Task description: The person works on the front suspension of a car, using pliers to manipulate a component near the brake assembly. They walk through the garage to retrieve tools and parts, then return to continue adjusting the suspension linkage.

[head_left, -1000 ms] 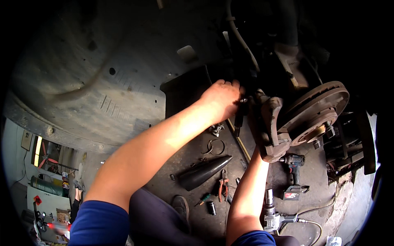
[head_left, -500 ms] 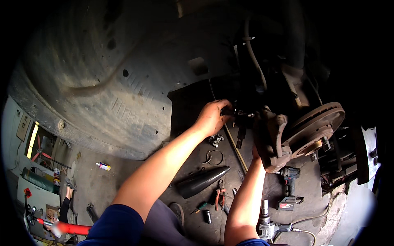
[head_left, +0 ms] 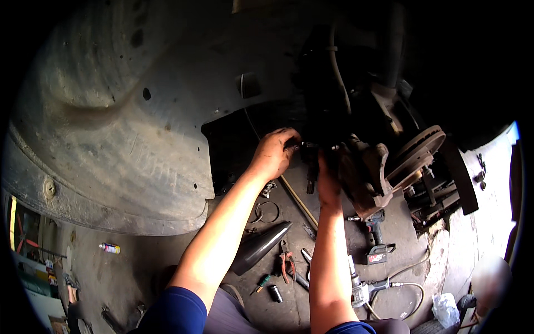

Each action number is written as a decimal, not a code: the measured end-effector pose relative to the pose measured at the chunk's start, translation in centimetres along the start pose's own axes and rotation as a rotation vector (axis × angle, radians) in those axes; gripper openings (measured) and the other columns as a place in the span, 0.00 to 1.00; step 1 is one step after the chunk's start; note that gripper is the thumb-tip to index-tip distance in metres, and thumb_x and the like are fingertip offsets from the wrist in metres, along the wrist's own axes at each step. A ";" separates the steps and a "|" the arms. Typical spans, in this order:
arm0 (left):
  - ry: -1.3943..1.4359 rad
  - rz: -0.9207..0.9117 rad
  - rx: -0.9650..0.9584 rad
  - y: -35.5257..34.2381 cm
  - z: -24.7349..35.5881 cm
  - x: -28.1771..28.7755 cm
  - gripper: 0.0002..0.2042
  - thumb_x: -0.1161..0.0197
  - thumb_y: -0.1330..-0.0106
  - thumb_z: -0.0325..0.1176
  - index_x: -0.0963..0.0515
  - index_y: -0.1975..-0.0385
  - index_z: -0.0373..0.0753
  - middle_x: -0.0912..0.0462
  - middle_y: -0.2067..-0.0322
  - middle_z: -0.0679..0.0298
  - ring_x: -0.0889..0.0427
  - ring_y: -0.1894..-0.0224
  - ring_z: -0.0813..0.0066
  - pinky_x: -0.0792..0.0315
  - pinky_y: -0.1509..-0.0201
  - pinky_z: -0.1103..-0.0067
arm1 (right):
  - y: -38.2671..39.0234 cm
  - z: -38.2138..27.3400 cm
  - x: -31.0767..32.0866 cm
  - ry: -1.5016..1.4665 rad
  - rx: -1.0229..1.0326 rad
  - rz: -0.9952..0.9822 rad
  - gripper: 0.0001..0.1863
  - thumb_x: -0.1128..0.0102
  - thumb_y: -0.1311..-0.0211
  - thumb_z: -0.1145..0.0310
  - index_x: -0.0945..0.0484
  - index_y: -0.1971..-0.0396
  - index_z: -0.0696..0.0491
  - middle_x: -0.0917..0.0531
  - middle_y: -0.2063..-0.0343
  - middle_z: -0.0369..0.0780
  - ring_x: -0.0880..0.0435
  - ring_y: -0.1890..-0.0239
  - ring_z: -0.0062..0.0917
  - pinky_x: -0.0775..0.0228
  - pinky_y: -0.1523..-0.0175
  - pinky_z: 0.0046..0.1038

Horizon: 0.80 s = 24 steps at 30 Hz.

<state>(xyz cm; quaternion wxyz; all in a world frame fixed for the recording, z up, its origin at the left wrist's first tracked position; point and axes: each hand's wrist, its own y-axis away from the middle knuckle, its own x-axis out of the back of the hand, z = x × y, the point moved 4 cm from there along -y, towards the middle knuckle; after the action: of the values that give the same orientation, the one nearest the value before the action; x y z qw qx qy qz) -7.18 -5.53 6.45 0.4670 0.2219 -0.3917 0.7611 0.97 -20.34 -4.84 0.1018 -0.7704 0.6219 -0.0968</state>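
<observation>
My left hand [head_left: 273,151] is closed, its fingers curled round something dark and small that I cannot make out. It sits beside the inner end of a dark shaft-like part [head_left: 311,177] in the shadow under the car. My right hand [head_left: 329,181] reaches up beside that shaft, left of the rusty steering knuckle [head_left: 367,186]; its fingers are lost in the dark. To the right of the knuckle stands the rusty brake disc [head_left: 418,153]. A thin hose [head_left: 339,75] hangs above.
On the floor lie a black cone [head_left: 260,247], ring clamps [head_left: 269,211], pliers [head_left: 287,260], a green-handled screwdriver [head_left: 260,284], a socket [head_left: 275,293], a cordless impact wrench [head_left: 375,236] and an air wrench [head_left: 364,291]. A wheel-arch liner [head_left: 128,167] fills the left. A spray can [head_left: 109,247] lies left.
My right hand has come out from behind the knuckle to the shaft, closer to my left hand. The view has shifted, so the knuckle and disc appear further left.
</observation>
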 end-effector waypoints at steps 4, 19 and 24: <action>0.028 -0.060 -0.051 -0.4 -0.1 0.7 0.10 0.33 0.39 0.19 0.20 0.59 0.35 0.16 0.58 0.57 0.16 0.53 0.55 0.23 0.49 0.70 | 0.7 -1.2 -0.8 -0.072 -0.139 0.020 0.31 0.44 0.24 0.47 0.28 0.33 0.55 0.25 0.34 0.43 0.30 0.32 0.32 0.43 0.27 0.33; 0.035 -0.070 -0.193 -0.4 -1.5 -0.2 0.17 0.36 0.49 0.21 0.24 0.57 0.35 0.20 0.56 0.55 0.20 0.50 0.52 0.24 0.48 0.68 | 0.9 -2.7 -1.2 -0.045 -0.066 0.056 0.30 0.45 0.23 0.51 0.31 0.32 0.57 0.26 0.34 0.47 0.31 0.31 0.35 0.43 0.26 0.35; 0.065 0.044 -0.127 0.3 -2.5 -0.6 0.16 0.34 0.49 0.23 0.25 0.58 0.35 0.20 0.58 0.53 0.20 0.53 0.48 0.24 0.51 0.66 | 0.6 -2.3 -1.1 -0.053 -0.137 0.073 0.38 0.42 0.26 0.48 0.36 0.28 0.59 0.31 0.30 0.48 0.35 0.28 0.36 0.45 0.26 0.33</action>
<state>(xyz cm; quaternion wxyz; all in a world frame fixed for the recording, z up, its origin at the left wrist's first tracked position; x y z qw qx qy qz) -7.08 -3.91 4.41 0.4755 0.1584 -0.4288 0.7517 -0.51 -19.47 -2.80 0.0687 -0.7546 0.6519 -0.0297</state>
